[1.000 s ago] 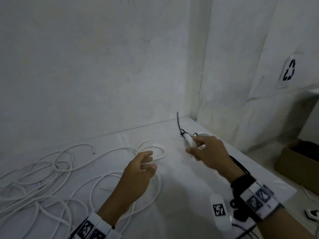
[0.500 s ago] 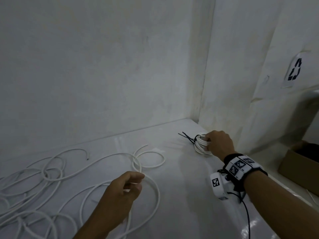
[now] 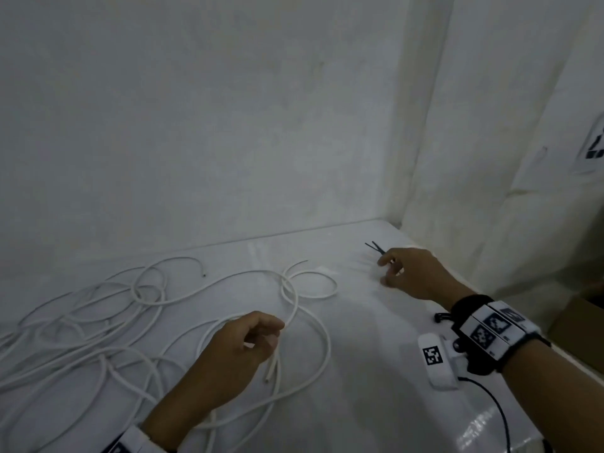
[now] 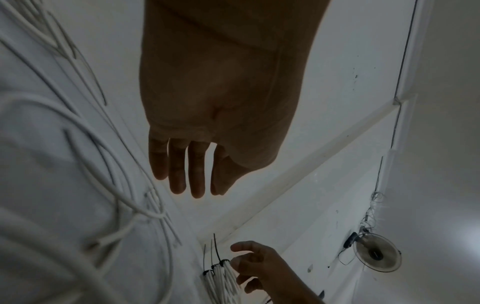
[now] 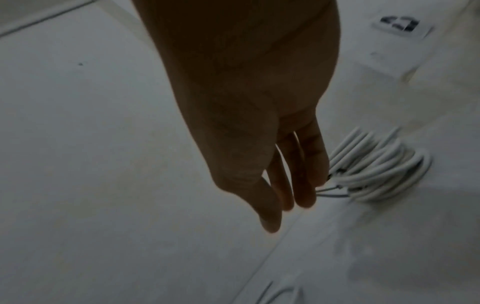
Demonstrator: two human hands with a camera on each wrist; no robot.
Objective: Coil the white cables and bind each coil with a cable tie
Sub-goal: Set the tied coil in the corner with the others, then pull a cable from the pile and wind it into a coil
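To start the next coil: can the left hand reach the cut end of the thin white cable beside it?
Probably yes. The left hand seems to hold nothing, and the cut end of the thin white cable lies uncovered on the white table, just beside its fingers.

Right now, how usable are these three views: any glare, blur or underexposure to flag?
Head view: dim, flat light, with glare on the table at near right. Left wrist view: left hand a dark backlit shape, loose white cables smeared. Right wrist view: right hand underexposed, tied coils soft.
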